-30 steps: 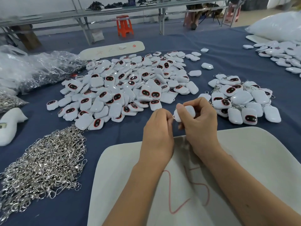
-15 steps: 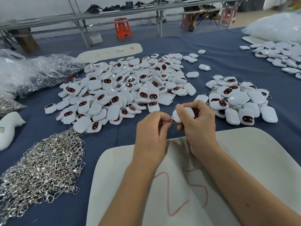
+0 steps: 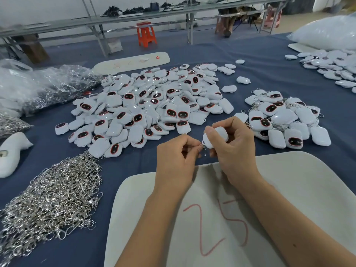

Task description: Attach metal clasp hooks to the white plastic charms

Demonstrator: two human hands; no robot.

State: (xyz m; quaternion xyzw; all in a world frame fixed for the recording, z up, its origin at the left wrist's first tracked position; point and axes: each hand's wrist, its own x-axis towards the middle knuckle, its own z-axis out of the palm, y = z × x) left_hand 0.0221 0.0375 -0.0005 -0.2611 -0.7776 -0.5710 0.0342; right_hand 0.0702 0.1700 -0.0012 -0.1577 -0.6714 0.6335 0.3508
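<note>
My right hand (image 3: 234, 149) grips one white plastic charm (image 3: 217, 137) between thumb and fingers, above the far edge of a white board. My left hand (image 3: 176, 160) pinches a small metal clasp hook (image 3: 203, 149) right at the charm's lower corner loop; the hook hangs between the two hands. A big heap of loose white charms (image 3: 150, 105) with dark red-rimmed faces lies beyond the hands. A smaller pile of charms with hooks (image 3: 283, 120) sits to the right. A mound of silver clasp hooks (image 3: 52, 197) lies at the left front.
The white board (image 3: 289, 189) marked with red "25" lies under my forearms on the blue cloth. Clear plastic bags (image 3: 38, 87) lie at the far left, a white moulded piece (image 3: 9, 155) at the left edge, more charms (image 3: 333, 68) at the far right, an orange stool (image 3: 146, 33) behind.
The hands have parted slightly, so the hook and the charm's corner now show between them. My left fingers have shifted around the hook. The piles have not moved.
</note>
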